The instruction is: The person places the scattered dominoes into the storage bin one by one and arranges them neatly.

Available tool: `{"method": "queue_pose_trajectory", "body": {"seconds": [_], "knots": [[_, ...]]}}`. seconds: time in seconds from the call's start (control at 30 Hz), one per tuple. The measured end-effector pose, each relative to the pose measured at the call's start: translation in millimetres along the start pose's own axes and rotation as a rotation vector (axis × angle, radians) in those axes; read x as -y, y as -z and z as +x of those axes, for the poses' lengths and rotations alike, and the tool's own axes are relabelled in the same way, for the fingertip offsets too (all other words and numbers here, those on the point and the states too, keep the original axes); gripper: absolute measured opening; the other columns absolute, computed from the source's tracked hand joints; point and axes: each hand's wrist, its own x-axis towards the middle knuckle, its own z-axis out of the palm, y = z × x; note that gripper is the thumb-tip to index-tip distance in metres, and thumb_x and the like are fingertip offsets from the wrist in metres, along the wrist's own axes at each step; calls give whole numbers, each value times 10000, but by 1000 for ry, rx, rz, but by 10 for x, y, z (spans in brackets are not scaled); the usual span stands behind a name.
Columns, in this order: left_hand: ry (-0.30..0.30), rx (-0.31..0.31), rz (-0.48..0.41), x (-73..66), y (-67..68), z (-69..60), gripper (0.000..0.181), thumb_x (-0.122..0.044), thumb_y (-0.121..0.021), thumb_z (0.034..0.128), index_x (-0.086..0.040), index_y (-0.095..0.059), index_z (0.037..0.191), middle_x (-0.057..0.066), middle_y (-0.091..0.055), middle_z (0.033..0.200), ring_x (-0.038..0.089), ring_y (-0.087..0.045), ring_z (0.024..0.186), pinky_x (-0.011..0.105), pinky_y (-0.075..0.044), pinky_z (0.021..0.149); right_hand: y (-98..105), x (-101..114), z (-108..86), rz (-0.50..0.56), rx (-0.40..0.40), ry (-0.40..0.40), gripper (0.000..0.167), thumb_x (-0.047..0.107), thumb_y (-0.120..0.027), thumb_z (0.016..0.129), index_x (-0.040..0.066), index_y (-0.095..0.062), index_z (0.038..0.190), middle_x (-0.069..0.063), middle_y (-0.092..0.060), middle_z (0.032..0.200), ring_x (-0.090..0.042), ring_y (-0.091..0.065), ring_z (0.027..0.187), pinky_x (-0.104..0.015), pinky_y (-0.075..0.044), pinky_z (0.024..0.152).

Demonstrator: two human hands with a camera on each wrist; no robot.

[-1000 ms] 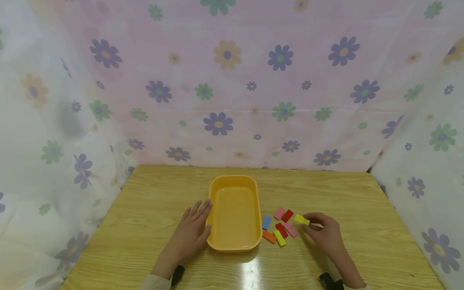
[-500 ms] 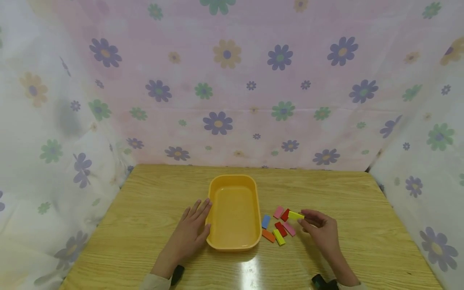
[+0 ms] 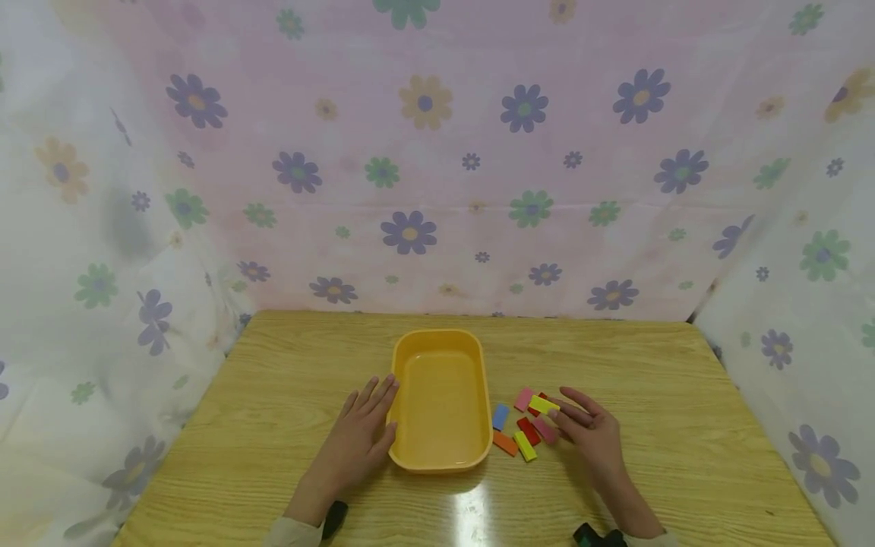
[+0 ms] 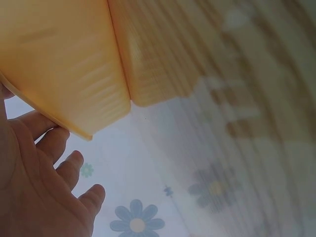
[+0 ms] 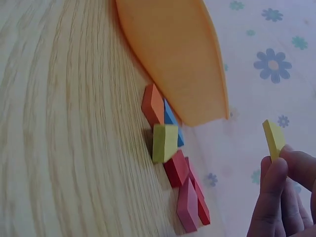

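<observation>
My right hand (image 3: 593, 437) pinches a yellow block (image 3: 544, 405) between thumb and fingers, above the small heap right of the tub. In the right wrist view that yellow block (image 5: 274, 138) stands up from the fingertips, off the table. My left hand (image 3: 355, 437) lies with fingers extended against the left rim of the orange-yellow plastic tub (image 3: 488, 395). From the left wrist view, its fingers touch the rim of the tub (image 4: 64, 74) from outside. Below the held block lie a red block (image 3: 529, 431), a pink block (image 3: 545, 430) and a second yellow block (image 3: 525, 446).
A blue block (image 3: 500, 416) and an orange block (image 3: 506, 443) lie close to the tub's right wall. Another pink block (image 3: 523, 399) sits at the heap's back. The wooden table (image 3: 307, 357) ends at a flowered cloth (image 3: 437, 167) behind and at both sides.
My right hand has moved left with the yellow block, from the heap's right side to over its back part. The left hand stays at the tub's rim.
</observation>
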Motion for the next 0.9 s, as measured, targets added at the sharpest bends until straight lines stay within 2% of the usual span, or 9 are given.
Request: {"method": "queue_pose_trajectory", "body": {"seconds": [0.07,0.2,0.43,0.67,0.9], "knots": [[1,2,-2,0,-1,1,611,-278,-555,1046,-120,-338,1595,3,-264,1675,292,-218,1557,600,-203,1229,-35,4,-6,34,13,-14,563,49,-722,938,-24,-497,1448,44,-775,1111,-55,-736,943,-286,-620,795],[-2,5,0,6,-4,4,612,-278,-552,1047,-117,-335,1596,6,-257,1676,306,-223,1554,608,-205,1226,-119,23,-21,84,29,-27,537,41,-714,941,-50,-507,1429,61,-773,1073,-76,-739,931,-267,-615,799],[-10,1,0,0,8,3,605,-275,-553,1045,-103,-352,1588,11,-265,1672,337,-252,1542,613,-213,1221,-270,38,-57,90,68,-5,462,38,-704,946,-72,-553,1369,85,-767,1020,-69,-715,795,-195,-584,684],[-4,4,4,-7,18,-1,608,-276,-558,1043,-107,-351,1589,13,-274,1671,323,-241,1547,613,-213,1221,-439,81,-47,82,112,-9,467,40,-707,943,-54,-558,1375,-67,-744,1191,-121,-734,905,-221,-602,740],[5,17,3,-4,16,10,608,-280,-553,1044,-119,-347,1593,4,-268,1672,298,-215,1557,598,-203,1231,-589,153,-32,90,150,1,459,17,-683,954,-58,-549,1387,-48,-751,1159,-106,-706,885,-237,-605,737]]}}
